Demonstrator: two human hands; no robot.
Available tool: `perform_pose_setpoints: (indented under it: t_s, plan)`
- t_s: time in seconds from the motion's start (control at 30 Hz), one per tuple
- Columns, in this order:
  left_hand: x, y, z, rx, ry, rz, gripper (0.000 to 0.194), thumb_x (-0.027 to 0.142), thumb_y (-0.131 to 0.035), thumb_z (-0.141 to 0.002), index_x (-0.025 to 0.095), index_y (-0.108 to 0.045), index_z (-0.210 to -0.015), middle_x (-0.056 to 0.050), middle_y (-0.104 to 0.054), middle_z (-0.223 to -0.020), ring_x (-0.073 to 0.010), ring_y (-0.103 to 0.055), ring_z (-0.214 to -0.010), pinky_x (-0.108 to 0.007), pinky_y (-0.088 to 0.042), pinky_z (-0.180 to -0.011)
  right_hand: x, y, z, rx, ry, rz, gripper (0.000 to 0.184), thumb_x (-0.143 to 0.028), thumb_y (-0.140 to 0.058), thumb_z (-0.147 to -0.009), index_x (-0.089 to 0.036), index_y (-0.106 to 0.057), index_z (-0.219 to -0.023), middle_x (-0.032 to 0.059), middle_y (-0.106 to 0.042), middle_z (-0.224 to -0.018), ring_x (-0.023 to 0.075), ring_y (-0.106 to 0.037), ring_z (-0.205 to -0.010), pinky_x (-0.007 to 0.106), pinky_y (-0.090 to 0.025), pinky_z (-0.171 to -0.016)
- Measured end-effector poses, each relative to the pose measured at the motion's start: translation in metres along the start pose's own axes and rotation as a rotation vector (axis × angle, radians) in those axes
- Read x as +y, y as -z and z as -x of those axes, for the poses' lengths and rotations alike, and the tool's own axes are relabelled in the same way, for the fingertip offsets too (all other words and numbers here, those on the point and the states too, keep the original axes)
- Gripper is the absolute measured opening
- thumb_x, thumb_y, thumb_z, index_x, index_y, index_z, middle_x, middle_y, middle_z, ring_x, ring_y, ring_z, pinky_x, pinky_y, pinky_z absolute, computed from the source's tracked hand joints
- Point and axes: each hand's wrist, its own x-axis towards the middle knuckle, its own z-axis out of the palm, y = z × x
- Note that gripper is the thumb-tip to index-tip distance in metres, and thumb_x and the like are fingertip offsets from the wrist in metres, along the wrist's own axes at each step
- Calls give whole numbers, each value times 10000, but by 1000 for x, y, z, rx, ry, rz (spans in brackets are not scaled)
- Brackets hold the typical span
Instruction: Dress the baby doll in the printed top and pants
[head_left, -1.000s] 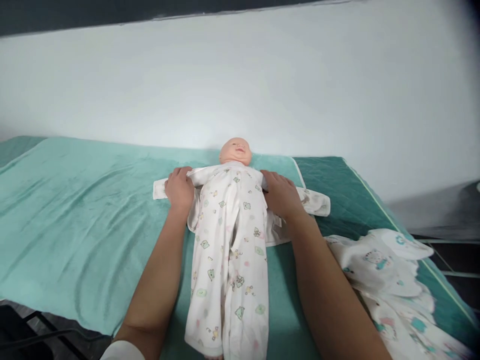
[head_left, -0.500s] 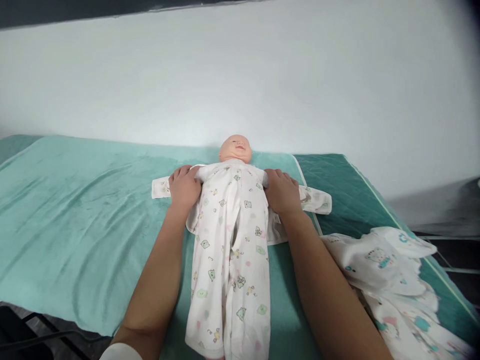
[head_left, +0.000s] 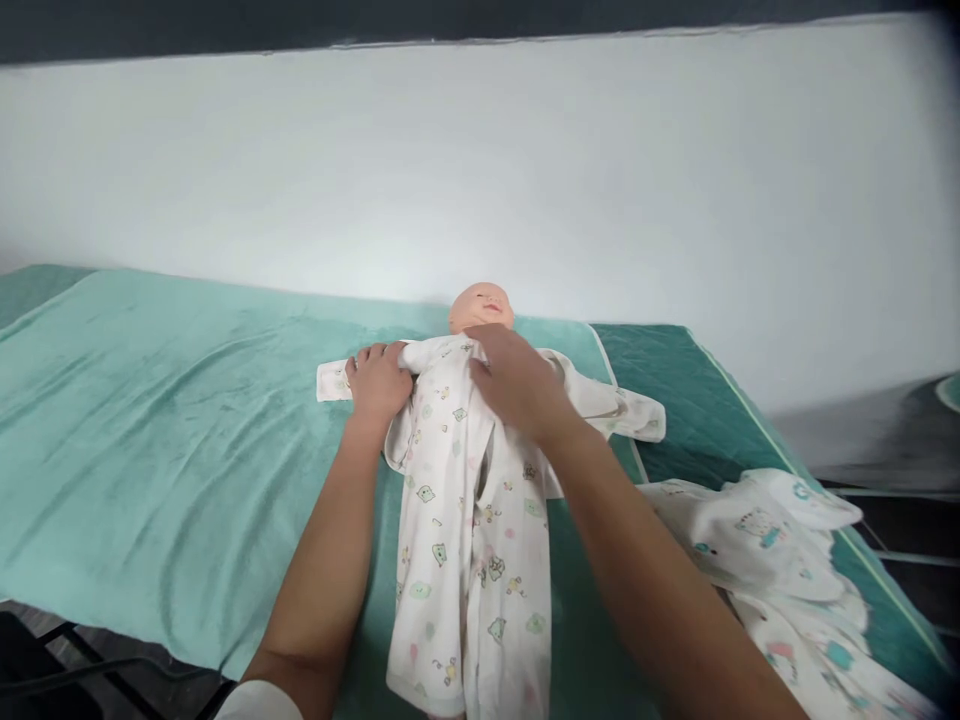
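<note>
A baby doll lies on its back, head towards the wall. White printed baby clothes with two long legs cover its body. Under these, a second white garment has its sleeves spread out to both sides. My left hand is curled over the cloth at the doll's shoulder, on the left of the view. Across the doll's upper chest lies my right hand, just below the chin, fingers stretched and thumb apart. Its fingertips rest at the neckline.
A light green sheet covers the bed, over a darker green quilted cover. More white printed baby clothes lie heaped on the right. A white wall stands behind. Dark metal legs and a cable show at lower left.
My right hand has left the doll's shoulder on the right and moved left onto its upper chest, uncovering the garment there. My left hand stays at the other shoulder. The view has shifted slightly.
</note>
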Motion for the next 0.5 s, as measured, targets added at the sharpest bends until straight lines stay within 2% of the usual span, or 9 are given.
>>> perform_pose_setpoints:
  t_s: [0.1,0.2,0.33,0.5]
  plan:
    - [0,1,-1,6,4,10,519,212,-488,-881,319,-611,-1374,-78,-642,-1382,-322,-496,-1333,-536,-325,-1158,-31,-15,-33,-233,135,184,359,-168,-386,-976,-106,-622,-1240,172,-665,-1235,315,-604,-1146,450,-474,-1010]
    - [0,2,-1,16,1,25,462,257,-481,-912,320,-635,-1342,-76,-661,-1351,-327,-520,-1306,-542,-335,-1147,-48,-33,-62,-407,162,306,328,-192,-451,-975,-100,-627,-1235,175,-653,-1246,326,-591,-1154,455,-492,-970]
    - [0,1,-1,11,11,22,406,258,-468,-925,301,-675,-1271,-83,-677,-1325,-324,-528,-1302,-532,-348,-1142,-52,-52,-86,-490,137,332,292,-194,-553,-934,-160,-662,-1203,156,-655,-1276,327,-612,-1134,440,-525,-890]
    - [-1,-2,-4,21,33,53,509,165,-483,-861,323,-656,-1313,-62,-662,-1369,-335,-500,-1342,-613,-270,-1190,-45,-57,-100,-604,114,327,196,-209,-630,-862,-217,-744,-1021,87,-743,-968,290,-696,-896,415,-535,-769]
